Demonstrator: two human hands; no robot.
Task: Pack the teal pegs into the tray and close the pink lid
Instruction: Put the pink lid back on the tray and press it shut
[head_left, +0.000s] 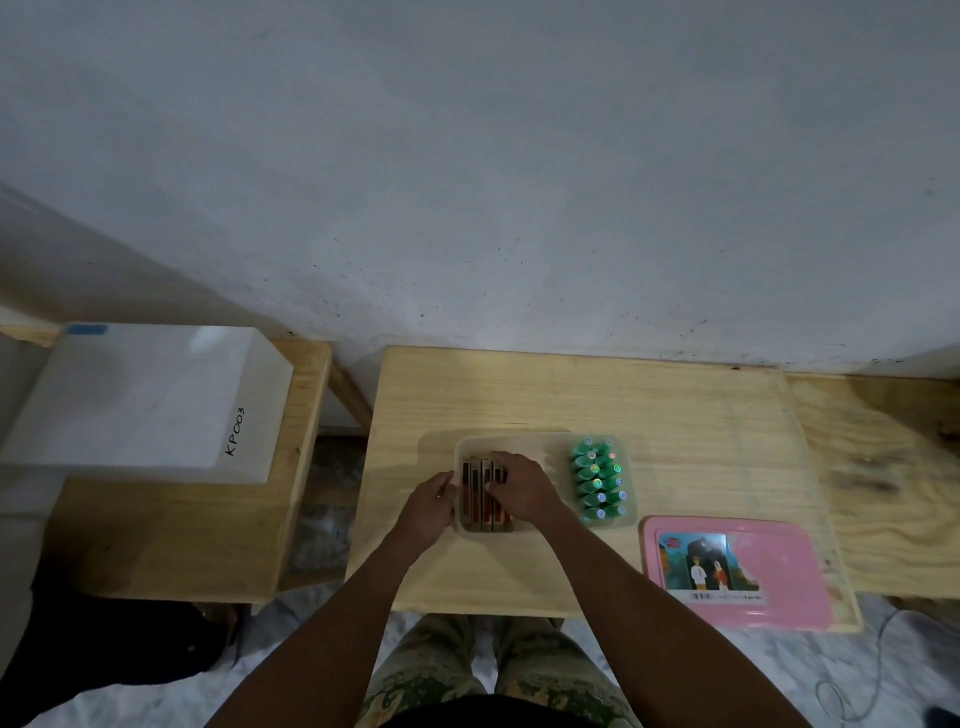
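Observation:
A translucent tray (545, 447) sits on the wooden table (675, 415). In its right end stand several teal pegs (597, 480) in two rows, with shiny tops. Its left end holds several brown and red flat blocks (480, 512) standing on edge. My right hand (519, 488) lies over those blocks, fingers curled across their tops. My left hand (434, 501) holds the tray's left rim. The pink lid (789, 577), with a picture sticker, lies flat on the table to the right of the tray, near the front edge.
A white box (150, 400) marked KP003 rests on a lower wooden bench (171, 535) at the left. A grey wall (519, 182) runs behind the table. Another wooden surface (893, 483) adjoins on the right. My patterned trousers (493, 670) show below the table edge.

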